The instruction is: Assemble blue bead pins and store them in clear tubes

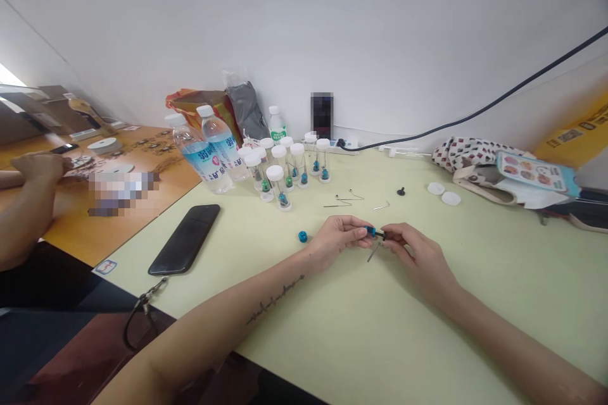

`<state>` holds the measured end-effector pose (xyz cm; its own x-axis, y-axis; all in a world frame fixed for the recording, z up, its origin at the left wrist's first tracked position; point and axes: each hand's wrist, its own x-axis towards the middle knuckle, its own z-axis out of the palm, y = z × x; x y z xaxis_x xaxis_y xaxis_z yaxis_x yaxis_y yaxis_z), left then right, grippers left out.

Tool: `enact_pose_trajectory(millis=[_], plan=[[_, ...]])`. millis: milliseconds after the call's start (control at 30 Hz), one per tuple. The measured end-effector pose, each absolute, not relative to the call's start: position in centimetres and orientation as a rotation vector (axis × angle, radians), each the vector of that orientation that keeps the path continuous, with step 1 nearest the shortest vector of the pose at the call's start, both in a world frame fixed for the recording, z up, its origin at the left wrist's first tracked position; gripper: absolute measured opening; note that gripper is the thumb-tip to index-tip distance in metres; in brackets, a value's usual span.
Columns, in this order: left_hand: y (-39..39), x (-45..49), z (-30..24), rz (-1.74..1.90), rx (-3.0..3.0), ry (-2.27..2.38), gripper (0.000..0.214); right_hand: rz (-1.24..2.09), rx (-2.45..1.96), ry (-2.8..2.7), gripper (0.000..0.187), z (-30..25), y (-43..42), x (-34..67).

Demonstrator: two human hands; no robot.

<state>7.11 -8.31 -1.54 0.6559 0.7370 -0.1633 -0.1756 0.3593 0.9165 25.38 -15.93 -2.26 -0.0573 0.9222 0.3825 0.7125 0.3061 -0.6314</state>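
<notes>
My left hand (336,239) pinches a small blue plastic part (370,230) between thumb and fingers. From the other side, my right hand (424,258) closes its fingertips on a small black piece (380,235) that meets the blue part. A thin metal rod (372,254) slants down just beneath the fingertips; whether either hand holds it I cannot tell. Beside my left wrist lies a round blue piece (303,236). Beyond the hands are bent metal wires (346,198), a small L-shaped metal rod (381,206) and a black knob-like piece (401,191).
Several white-capped clear tubes (275,176) with blue or green pieces inside stand behind. Two water bottles (194,155) and a phone (185,239) are left. White discs (450,199) and a patterned bag (468,153) are right. Another person's hand (42,168) rests at the orange table.
</notes>
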Motion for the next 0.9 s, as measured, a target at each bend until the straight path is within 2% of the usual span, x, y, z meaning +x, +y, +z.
enact_pose_trajectory(millis=[733, 900], plan=[[-8.33, 7.14, -1.45, 0.664, 1.054, 0.615, 0.040, 0.389, -1.464, -1.802, 0.022, -2.18, -15.90, 25.39], [-8.33, 7.11, -1.46, 0.642, 1.078, 0.635, 0.038, 0.415, -1.467, -1.795, 0.013, -2.18, -15.97, 25.38]])
